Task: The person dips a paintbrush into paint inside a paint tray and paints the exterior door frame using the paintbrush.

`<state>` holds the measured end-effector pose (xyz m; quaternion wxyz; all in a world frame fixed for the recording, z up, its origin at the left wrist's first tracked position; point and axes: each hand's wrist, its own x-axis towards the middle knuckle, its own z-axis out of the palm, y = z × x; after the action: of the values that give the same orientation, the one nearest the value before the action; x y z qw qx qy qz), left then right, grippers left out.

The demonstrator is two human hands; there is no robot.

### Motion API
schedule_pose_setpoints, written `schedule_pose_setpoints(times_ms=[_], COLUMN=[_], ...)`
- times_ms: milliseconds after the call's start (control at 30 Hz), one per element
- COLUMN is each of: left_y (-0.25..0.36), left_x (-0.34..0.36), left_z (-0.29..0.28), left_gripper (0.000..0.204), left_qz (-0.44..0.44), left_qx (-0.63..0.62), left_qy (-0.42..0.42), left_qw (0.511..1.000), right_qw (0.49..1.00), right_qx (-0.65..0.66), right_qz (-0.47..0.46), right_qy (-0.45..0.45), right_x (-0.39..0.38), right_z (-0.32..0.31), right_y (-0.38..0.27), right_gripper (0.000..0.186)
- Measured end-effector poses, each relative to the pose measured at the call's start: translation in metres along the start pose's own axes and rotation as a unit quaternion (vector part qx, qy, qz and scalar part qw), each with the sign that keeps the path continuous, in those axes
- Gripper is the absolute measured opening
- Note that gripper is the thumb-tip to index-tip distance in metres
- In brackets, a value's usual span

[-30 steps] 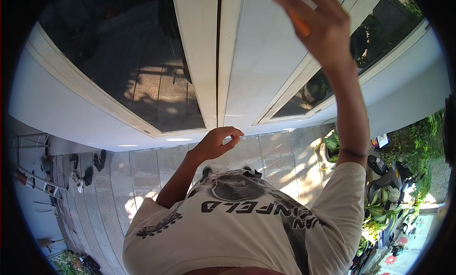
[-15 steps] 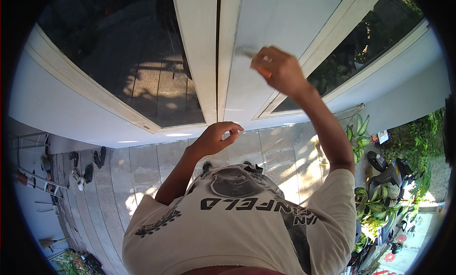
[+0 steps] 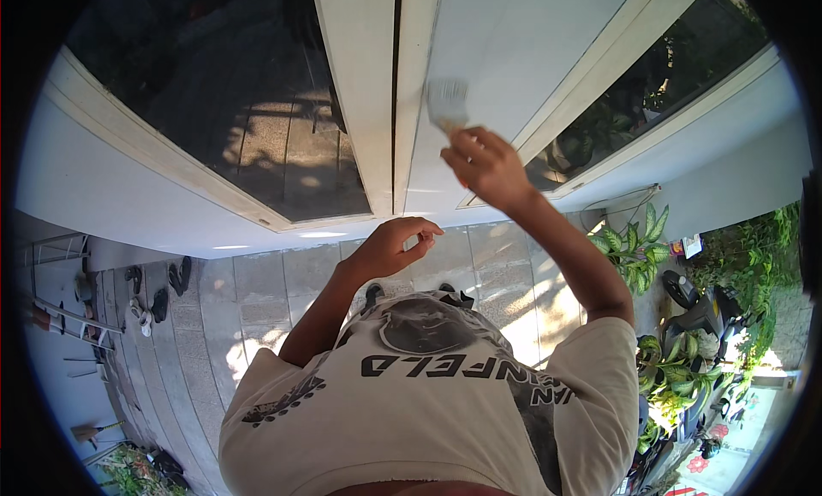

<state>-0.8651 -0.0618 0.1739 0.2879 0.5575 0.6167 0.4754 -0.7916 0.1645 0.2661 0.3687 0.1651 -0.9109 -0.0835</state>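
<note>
A flat paintbrush [image 3: 448,102] with pale bristles is in my right hand [image 3: 491,167], whose fingers are closed round its handle. The bristles lie against the pale wall panel [image 3: 522,38], close to the cream vertical frame strip [image 3: 417,76] on its left. Most of the brush handle is hidden by the fingers; a bit of orange shows below them. My left hand [image 3: 396,244] hovers lower down in front of the wall, holding nothing. Its fingers are loosely bent, with a gap between thumb and forefinger.
Dark glass windows [image 3: 282,153] in cream frames flank the panel. Pairs of footwear [image 3: 160,307] lie on the paved floor [image 3: 205,350] at left, near a metal rack [image 3: 77,320]. Leafy plants [image 3: 634,248] and a parked motorbike [image 3: 702,312] stand at right.
My right hand has moved down and slightly left with the paintbrush, whose bristles now show sharply on the panel. My left hand has hardly moved.
</note>
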Motion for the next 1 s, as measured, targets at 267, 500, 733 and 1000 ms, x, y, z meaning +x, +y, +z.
schedule_pose_setpoints(times_ms=[267, 500, 733, 1000], left_y=[0.004, 0.006, 0.004, 0.003], left_x=[-0.003, -0.002, 0.003, 0.002], left_z=[-0.004, -0.005, 0.000, -0.001], left_gripper=[0.023, 0.023, 0.022, 0.023], left_qz=[-0.012, -0.007, -0.004, -0.009], left_qx=[-0.009, -0.016, -0.029, -0.030], left_qy=[0.003, 0.001, -0.011, -0.007], left_qw=[1.000, 1.000, 1.000, 0.999], right_qw=[0.978, 0.989, 0.980, 0.988], right_qx=[0.162, 0.017, -0.097, 0.107], right_qz=[0.102, 0.022, -0.044, 0.063], right_qy=[-0.087, 0.148, 0.166, -0.090], right_x=[-0.045, 0.065, 0.061, -0.033], right_z=[0.049, -0.081, -0.055, 0.034], right_y=[0.011, 0.059, 0.058, -0.019], right_gripper=[0.006, 0.016, 0.026, 0.015])
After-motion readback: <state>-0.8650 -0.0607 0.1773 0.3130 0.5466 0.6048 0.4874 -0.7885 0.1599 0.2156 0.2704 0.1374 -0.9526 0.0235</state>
